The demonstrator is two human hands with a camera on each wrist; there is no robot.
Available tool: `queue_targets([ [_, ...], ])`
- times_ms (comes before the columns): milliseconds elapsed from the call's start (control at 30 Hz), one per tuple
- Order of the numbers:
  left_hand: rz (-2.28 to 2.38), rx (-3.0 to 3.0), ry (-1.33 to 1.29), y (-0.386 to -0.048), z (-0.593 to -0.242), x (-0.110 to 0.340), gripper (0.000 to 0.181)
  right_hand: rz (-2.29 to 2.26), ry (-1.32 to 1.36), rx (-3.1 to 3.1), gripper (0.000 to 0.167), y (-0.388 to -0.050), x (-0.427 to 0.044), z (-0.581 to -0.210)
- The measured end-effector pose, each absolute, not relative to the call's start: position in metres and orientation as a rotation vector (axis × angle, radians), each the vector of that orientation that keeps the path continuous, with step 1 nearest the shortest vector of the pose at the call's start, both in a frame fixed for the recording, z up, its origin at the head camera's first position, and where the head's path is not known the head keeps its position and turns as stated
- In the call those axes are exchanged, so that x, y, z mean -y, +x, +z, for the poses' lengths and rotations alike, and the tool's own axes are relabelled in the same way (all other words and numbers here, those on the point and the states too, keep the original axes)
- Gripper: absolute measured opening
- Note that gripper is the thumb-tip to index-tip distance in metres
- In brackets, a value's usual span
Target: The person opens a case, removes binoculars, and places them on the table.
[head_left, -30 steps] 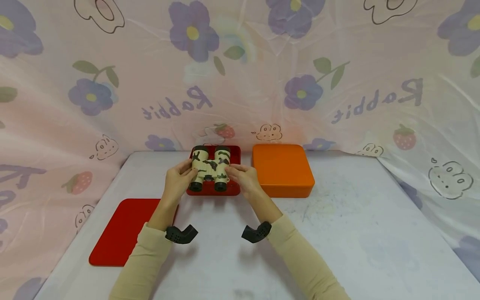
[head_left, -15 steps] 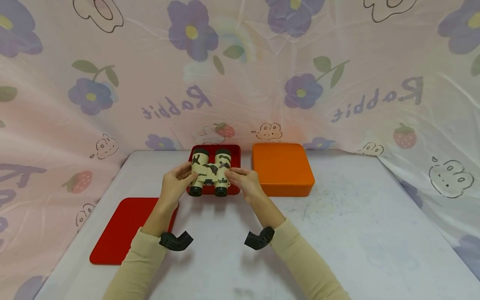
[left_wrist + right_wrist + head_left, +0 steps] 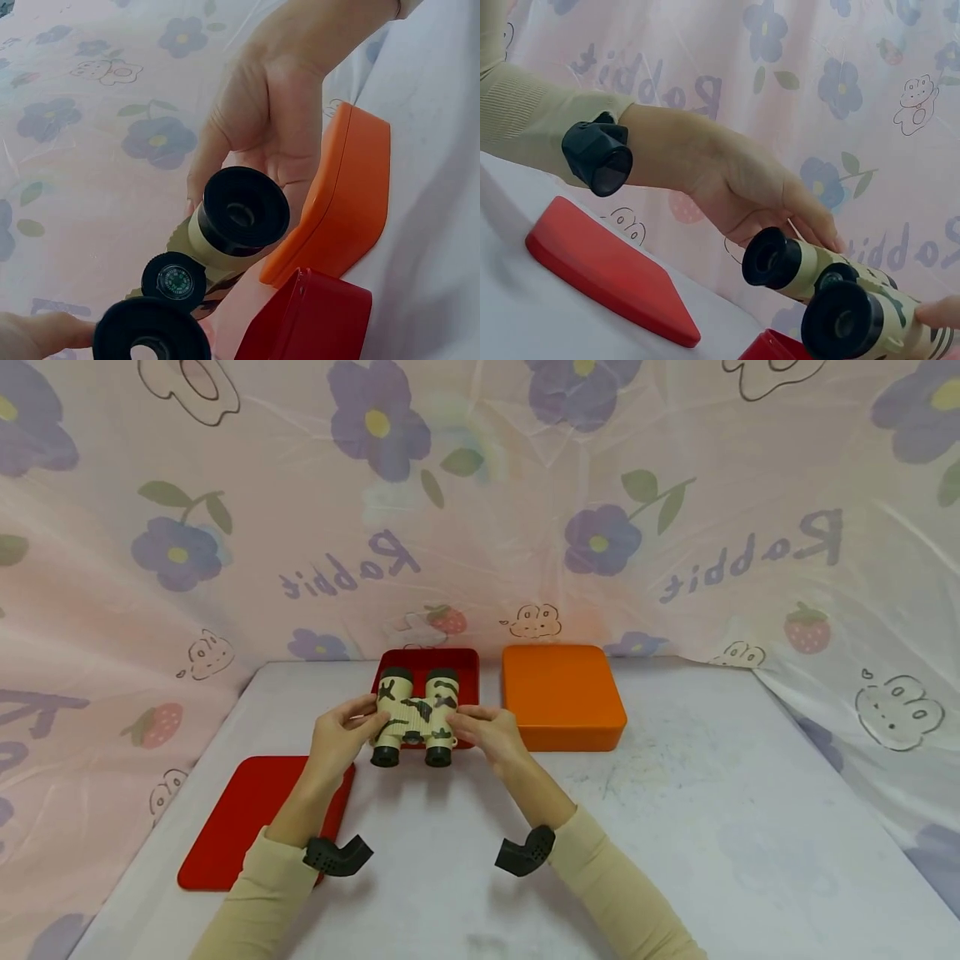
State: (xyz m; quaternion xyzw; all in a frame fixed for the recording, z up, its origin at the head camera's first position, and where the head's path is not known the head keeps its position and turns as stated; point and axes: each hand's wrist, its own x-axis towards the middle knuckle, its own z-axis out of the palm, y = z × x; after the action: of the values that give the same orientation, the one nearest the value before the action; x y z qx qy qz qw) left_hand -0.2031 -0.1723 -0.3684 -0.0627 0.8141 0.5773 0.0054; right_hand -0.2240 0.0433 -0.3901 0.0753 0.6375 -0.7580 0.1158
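Camouflage-patterned binoculars in cream, green and black are held level between both hands. My left hand grips the left barrel, thumb on top; my right hand grips the right barrel the same way. The black eyepieces point back toward me, and a small round compass sits between them. Beneath and behind the binoculars stands an open red box, partly covered by them in the head view. The wrist views show the binoculars raised above the box rim.
A flat red lid lies on the white table at the left, partly under my left forearm. An orange box with its top on stands right of the red box. A printed cloth hangs behind the table.
Both hands have drawn the binoculars toward me and slightly left, so the eyepieces now extend past the red box's near edge. The lid and the orange box have stayed put.
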Motion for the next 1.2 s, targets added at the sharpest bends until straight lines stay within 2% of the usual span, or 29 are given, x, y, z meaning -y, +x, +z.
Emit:
queue_targets([
  [567, 1.724, -2.534, -0.19, -0.191, -0.375, 0.178, 0.058, -2.193, 0.233, -1.844, 0.035, -0.207, -0.044, -0.4],
  [1200, 1.625, -2.541, -0.097, -0.18, -0.382, 0.183, 0.058, -2.174, 0.206, -1.845, 0.032, -0.196, -0.045, -0.409],
])
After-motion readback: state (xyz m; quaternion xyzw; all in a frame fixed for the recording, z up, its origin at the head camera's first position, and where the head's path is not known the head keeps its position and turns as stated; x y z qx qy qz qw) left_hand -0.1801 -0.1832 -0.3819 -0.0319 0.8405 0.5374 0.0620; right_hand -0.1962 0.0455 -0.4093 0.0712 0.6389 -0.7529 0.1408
